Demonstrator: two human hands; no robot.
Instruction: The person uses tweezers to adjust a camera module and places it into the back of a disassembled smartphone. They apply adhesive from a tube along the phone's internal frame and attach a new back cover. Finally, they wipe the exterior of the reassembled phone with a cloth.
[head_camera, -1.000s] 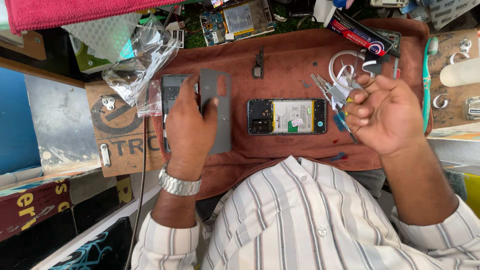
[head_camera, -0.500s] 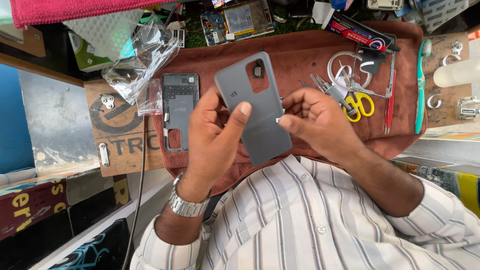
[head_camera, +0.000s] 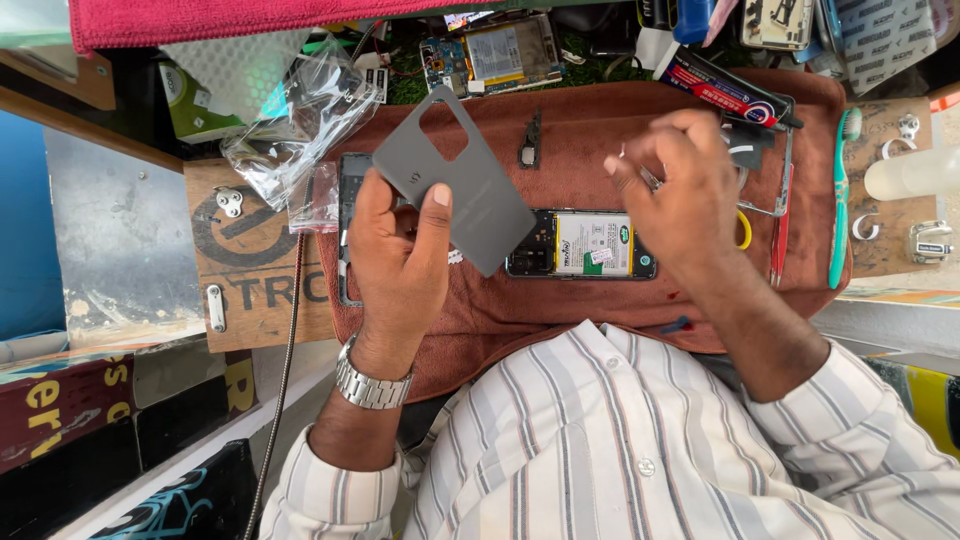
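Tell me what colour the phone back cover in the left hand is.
The phone back cover is plain matte grey, seen clearly in the head view, pinched by the left hand.

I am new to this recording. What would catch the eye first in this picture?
First, the grey phone back cover, held up by the left hand above the brown mat. Next, the opened phone lying flat on the mat, its insides showing, just below the raised right hand.

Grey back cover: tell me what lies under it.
The left hand holds the grey back cover tilted above the brown mat. Under it show the mat and the edge of a dark phone frame; the rest of that frame is hidden by cover and hand.
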